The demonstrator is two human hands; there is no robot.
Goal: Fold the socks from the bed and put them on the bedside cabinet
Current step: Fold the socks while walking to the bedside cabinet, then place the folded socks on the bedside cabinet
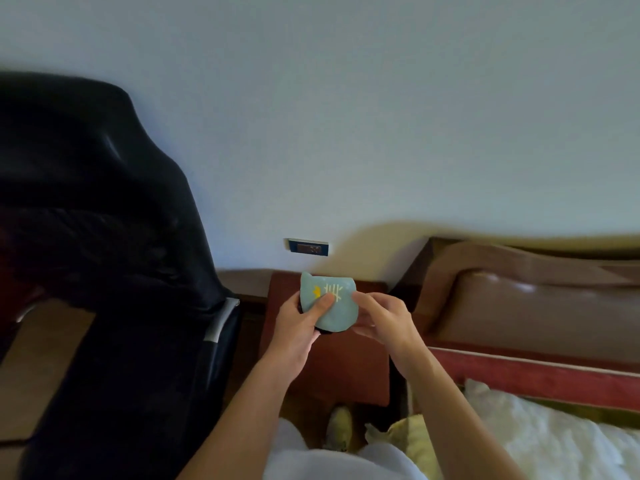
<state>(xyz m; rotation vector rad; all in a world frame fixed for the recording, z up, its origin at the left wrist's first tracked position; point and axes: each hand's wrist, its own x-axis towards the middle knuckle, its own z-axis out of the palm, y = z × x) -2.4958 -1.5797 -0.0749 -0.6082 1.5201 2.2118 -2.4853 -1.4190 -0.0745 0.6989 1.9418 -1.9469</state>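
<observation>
Head camera view, looking down past two bare forearms toward a corner beside a bed. Both hands are raised above a reddish-brown bedside cabinet (332,372) that stands against a pale wall. The left hand (298,327) holds a light blue folded sock bundle (330,303), thumb pressed across its front over a pale line pattern and a small yellow mark; something dark shows at the bundle's lower edge. The right hand (384,323) meets the bundle's right edge with fingers loosely curled, and whether it pinches the fabric or only touches it cannot be told. The bundle hangs in the air over the cabinet top, not resting on it. The bed (540,438), with white bedding and a padded brown headboard, lies to the right. A black chair (114,237) fills the left side. Judging by this, the sock looks folded and only needs setting down; no other socks are visible on the part of the bed shown.
</observation>
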